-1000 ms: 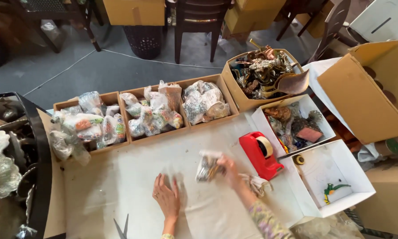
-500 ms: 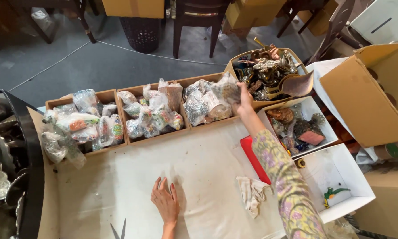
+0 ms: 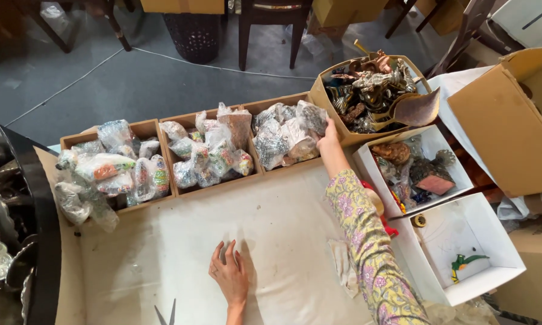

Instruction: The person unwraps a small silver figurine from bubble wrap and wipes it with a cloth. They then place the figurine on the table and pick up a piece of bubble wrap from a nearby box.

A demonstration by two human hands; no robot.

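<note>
Right hand [image 3: 329,136] closing on crinkly plastic-wrapped bundle [image 3: 307,120] in rightmost of three cardboard trays [image 3: 286,102]. Left hand [image 3: 230,275] lying flat, fingers spread, on pale cloth [image 3: 162,241]. Two white boxes [image 3: 464,241] sitting alongside.

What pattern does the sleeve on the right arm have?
The sleeve is yellow with small pink and purple flowers, seen in the head view.
</note>
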